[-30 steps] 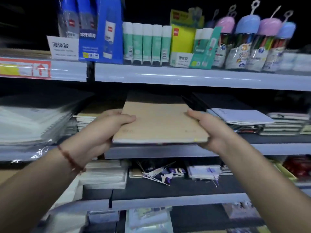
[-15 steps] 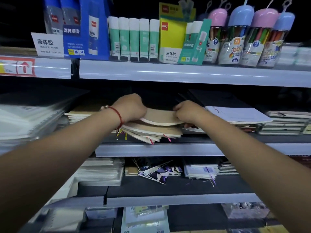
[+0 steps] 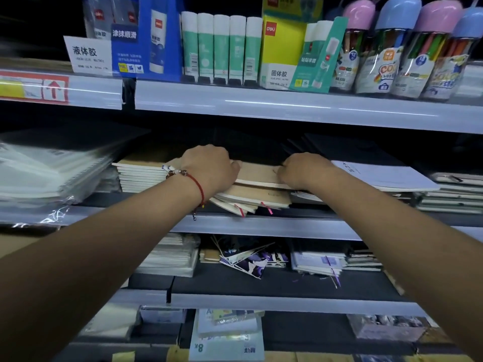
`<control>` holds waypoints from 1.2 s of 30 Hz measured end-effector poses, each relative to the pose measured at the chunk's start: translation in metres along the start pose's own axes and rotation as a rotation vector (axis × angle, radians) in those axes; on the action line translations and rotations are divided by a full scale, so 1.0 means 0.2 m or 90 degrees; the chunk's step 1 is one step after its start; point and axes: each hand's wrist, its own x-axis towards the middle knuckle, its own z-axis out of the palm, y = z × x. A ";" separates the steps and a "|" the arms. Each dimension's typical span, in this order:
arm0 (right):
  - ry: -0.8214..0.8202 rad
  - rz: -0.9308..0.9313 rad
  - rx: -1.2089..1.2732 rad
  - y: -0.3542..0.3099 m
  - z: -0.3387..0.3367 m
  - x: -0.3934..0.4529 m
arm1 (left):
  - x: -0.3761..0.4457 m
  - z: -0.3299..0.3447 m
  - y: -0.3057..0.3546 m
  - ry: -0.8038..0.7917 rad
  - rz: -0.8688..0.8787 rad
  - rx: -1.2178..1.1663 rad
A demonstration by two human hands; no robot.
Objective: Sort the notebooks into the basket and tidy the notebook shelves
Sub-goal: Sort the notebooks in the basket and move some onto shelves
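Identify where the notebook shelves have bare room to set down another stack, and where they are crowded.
Bare dark board lies on the lower shelf, in front of the fallen purple-covered notebooks. The middle shelf is crowded: the left hand and right hand grip the tan notebooks, wedged between the neat tan pile and white-topped stack.

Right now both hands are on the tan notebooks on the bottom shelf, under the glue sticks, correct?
Not quite. In the head view the left hand and right hand are on the tan notebooks on the middle shelf, directly under the glue sticks.
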 end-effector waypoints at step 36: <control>-0.534 -0.607 -0.320 -2.44 2.84 -0.54 | -2.62 2.44 -2.29 -0.699 -0.706 -0.290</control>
